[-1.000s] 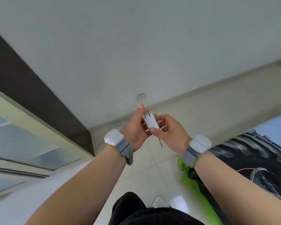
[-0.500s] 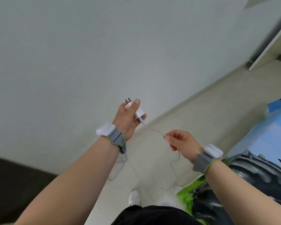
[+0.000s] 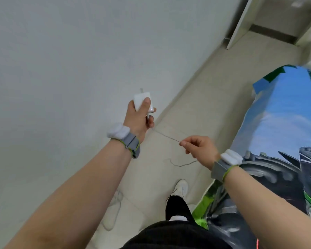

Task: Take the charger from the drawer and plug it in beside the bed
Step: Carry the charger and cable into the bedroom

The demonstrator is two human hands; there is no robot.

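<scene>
Hands drifted further apart: left hand (image 3: 139,119) grip closed round charger (image 3: 142,101), right hand (image 3: 199,147) fingertips pinching its taut cable (image 3: 164,134).

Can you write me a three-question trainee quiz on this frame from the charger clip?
1. True or false: the left hand has its grip around the white charger.
2. What is the right hand pinching? A) a sock B) the thin cable C) a key
3. Fill in: the cable between the two hands runs ____ (taut or slack).

Key: 1 true. 2 B. 3 taut; past the right hand it hangs loose toward the floor. No wall socket shows in this frame.
</scene>
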